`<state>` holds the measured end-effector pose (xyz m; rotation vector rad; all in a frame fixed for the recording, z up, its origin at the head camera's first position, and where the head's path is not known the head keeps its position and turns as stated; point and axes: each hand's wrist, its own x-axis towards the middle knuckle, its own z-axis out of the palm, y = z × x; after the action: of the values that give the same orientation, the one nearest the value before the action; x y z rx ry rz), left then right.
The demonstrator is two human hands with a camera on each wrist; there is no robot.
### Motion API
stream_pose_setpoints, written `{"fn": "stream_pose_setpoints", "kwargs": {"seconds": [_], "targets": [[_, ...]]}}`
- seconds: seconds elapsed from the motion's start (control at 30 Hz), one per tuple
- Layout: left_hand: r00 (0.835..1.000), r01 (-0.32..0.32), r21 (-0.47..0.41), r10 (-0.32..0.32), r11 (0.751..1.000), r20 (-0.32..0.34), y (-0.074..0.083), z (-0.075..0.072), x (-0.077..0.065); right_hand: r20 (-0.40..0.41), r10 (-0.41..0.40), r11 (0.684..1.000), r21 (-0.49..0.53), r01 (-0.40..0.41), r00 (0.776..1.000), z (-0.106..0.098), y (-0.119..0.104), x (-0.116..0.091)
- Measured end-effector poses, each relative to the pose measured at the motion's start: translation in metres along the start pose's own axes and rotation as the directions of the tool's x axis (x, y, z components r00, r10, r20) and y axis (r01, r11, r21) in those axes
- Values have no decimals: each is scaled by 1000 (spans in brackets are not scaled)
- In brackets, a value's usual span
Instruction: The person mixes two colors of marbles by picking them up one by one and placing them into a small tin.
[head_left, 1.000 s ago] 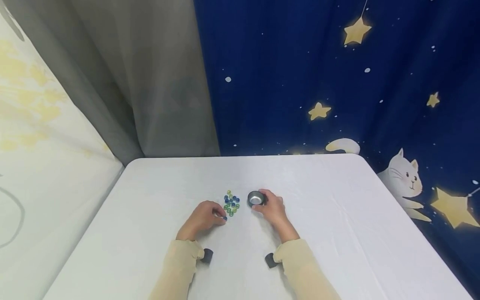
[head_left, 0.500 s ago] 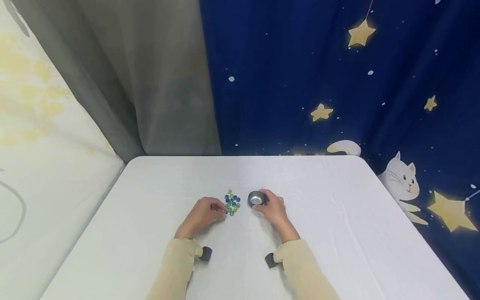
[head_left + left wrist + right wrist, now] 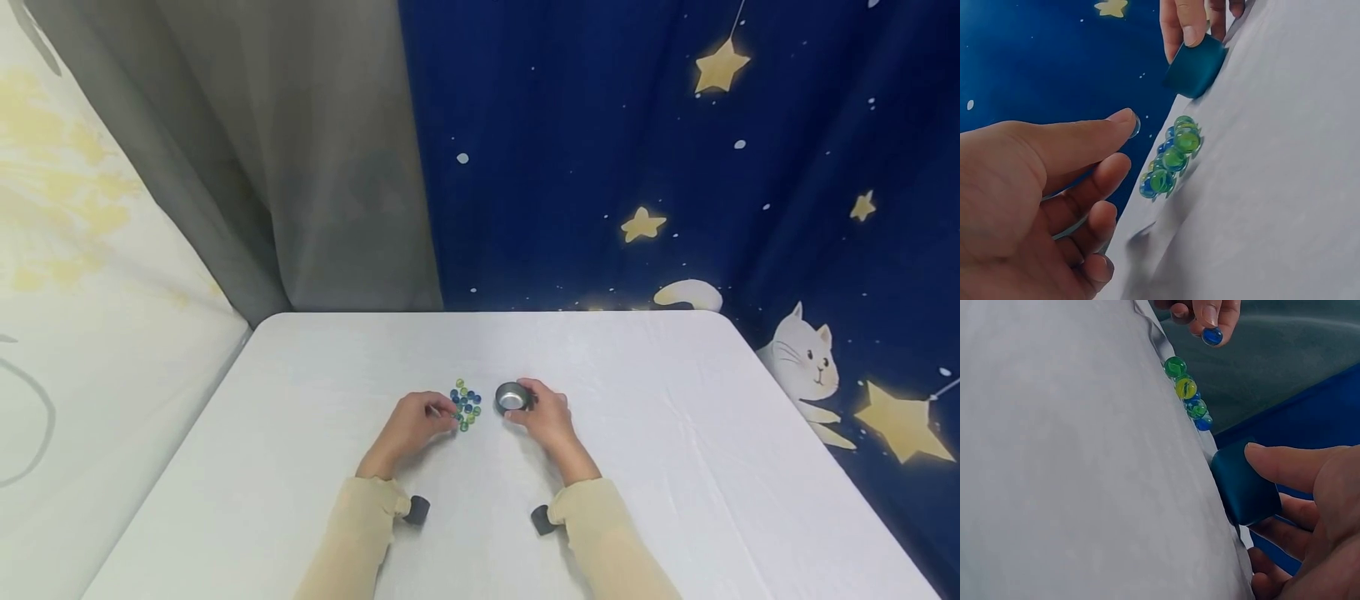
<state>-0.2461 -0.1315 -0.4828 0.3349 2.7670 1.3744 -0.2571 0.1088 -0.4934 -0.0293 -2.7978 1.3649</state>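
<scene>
Backdrop: a navy curtain (image 3: 540,167) printed with yellow stars and a white cat, a grey curtain (image 3: 337,167) beside it, and a pale, yellow-patterned cloth (image 3: 67,217) at the far left.
Table: white-covered (image 3: 637,375), rounded at its far corners, its far edge near the curtains.
Sleeves: cream, both reaching in from the near edge, the left one (image 3: 348,533) and the right one (image 3: 611,533) angled inward, each with a small black device at the wrist.
Right hand: (image 3: 547,414) curved about the cup, thumb on the near side, fingers on the other.
Left hand: (image 3: 414,421) thumb and forefinger pinched together on one marble, remaining fingers loosely bent.
Cup: (image 3: 1244,484) blue-teal outside, mouth upward, silvery floor showing from above, just right of the loose marbles.
Loose marbles: (image 3: 468,409) blue, green and yellowish, clustered on the table between the hands.
Pinched marble: (image 3: 1212,336) blue, at the left fingertips, near the cluster.
</scene>
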Motion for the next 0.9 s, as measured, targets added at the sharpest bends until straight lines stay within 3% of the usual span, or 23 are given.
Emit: {"fn": "stream_pose_setpoints", "kwargs": {"seconds": [0.73,0.9], "targets": [[987,-81,-8,79,997,-138,7,22,2,12,-6,1000,-25,6,1000,1,0,-1],[985,-73,-8,71,997,-158,9,26,3,13,0,1000,-25,0,1000,0,-1,-1]]}}
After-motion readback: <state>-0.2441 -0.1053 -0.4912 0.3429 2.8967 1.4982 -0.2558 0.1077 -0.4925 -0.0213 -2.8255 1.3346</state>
